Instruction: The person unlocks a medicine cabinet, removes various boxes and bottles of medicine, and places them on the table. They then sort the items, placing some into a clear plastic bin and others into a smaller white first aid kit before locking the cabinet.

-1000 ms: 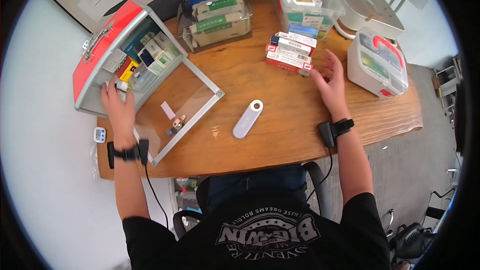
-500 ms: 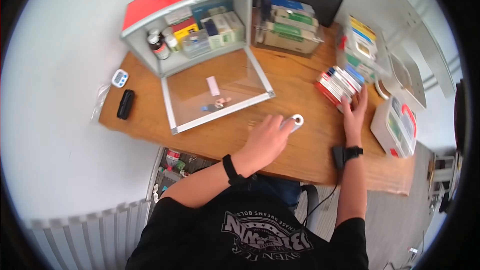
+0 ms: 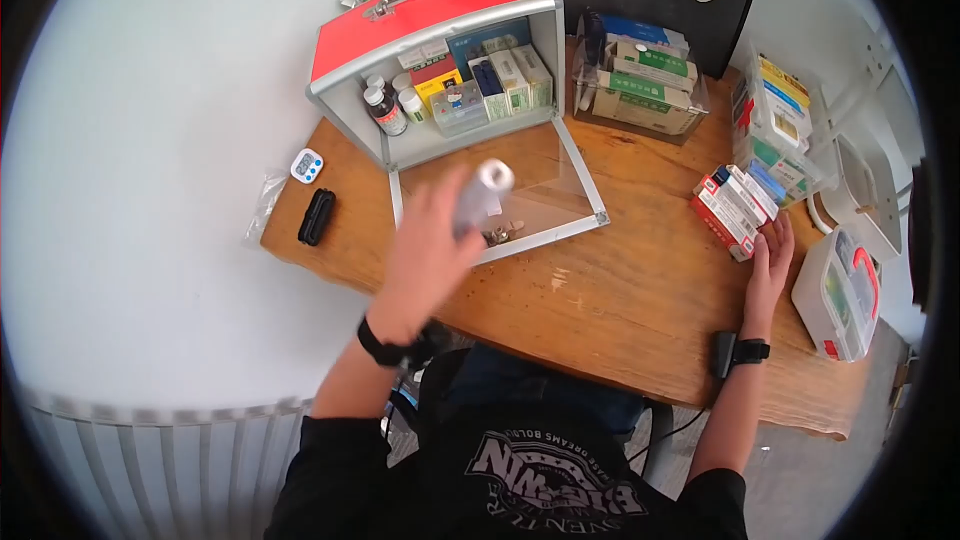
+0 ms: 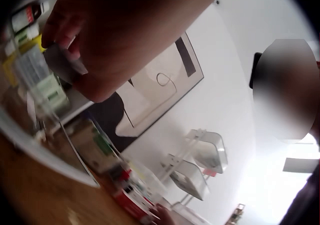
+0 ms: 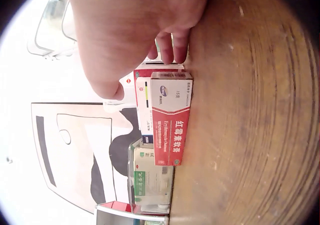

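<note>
In the head view the left hand [image 3: 423, 258] holds a white cylindrical device [image 3: 483, 202] above the lowered clear door of the red case [image 3: 430, 2]; both are blurred. The left wrist view shows the fingers curled round the grey-looking device [image 4: 62, 64]. At the right, the right hand [image 3: 768, 275] rests against the end of a row of small medicine boxes [image 3: 727, 217]. From the right wrist, the hand [image 5: 142, 30] spans the boxes, with a red and white ointment box [image 5: 170, 120] nearest; its fingers look relaxed.
Bottles [image 3: 384, 112] and boxes stand inside the case. Behind are two clear bins, one with green and white boxes [image 3: 645, 100]. A white lidded box [image 3: 838, 295] stands at the right. A timer [image 3: 307, 166] and a black pouch [image 3: 317, 217] lie at the left.
The left hand has left the case, taken hold of the device from the table and lifted it leftward over the door. The right hand has moved against the boxes. The head view has shifted.
</note>
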The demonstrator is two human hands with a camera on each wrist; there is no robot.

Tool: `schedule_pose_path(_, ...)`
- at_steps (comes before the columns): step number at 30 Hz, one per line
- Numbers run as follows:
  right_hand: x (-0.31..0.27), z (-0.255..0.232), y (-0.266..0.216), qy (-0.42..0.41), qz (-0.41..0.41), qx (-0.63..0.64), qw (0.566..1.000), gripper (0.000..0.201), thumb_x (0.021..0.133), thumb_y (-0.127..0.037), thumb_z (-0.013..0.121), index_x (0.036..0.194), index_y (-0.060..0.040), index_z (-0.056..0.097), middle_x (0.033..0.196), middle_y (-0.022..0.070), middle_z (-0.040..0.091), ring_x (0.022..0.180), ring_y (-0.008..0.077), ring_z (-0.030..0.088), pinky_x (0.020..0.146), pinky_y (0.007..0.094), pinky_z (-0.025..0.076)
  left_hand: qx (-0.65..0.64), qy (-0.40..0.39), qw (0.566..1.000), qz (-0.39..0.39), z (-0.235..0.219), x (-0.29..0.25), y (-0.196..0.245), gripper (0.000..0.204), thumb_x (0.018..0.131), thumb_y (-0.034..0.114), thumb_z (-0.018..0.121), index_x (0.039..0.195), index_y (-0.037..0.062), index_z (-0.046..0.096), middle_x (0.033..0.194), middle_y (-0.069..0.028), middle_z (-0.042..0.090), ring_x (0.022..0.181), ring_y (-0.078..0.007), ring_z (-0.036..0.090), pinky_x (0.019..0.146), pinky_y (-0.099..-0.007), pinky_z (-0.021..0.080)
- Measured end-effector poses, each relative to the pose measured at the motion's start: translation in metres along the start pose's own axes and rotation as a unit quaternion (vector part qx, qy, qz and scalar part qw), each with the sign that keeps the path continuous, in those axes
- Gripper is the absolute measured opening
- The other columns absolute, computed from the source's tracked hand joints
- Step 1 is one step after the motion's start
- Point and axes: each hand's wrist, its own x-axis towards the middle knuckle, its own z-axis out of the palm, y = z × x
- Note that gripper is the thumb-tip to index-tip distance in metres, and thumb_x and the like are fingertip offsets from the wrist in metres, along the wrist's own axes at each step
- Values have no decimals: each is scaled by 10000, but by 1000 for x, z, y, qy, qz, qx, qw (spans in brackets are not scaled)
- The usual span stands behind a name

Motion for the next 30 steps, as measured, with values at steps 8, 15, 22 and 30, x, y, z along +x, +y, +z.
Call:
schedule_pose_path(8,-1,-5,5,9,6,21,1000,540,1095,-191,592,1584,-22,436,1565,181,503,1327,215,579,1115,356,462,204,11,977,-56,25,116,-128,519,884,63,640,1386,-35,554,1311,-322,561,1169,-516,611,1017,-528,531)
schedule_pose_path(15,-2,-4,-2,13,25,25,999,506,1076,-128,603,1545,7,470,1518,157,549,1253,180,594,1086,338,478,242,5,960,-141,46,139,-171,278,945,33,547,1193,-77,606,1312,-339,579,1147,-521,649,985,-550,551)
schedule_pose_path(22,2,-2,8,-1,-7,34,999,587,1072,-109,604,1609,-27,383,1589,162,481,1390,234,535,1130,359,462,201,-59,975,-70,47,141,-185,288,930,-9,525,1173,-28,678,1216,-327,682,1198,-491,645,1017,-543,528)
schedule_pose_path(30,-1,16,-12,-63,-121,-265,955,1007,841,-133,874,1665,-58,300,1527,167,494,1330,287,571,1110,395,497,151,-15,988,-42,53,128,-184,229,934,65,576,1131,-21,656,1173,-331,671,1146,-500,637,983,-558,515)
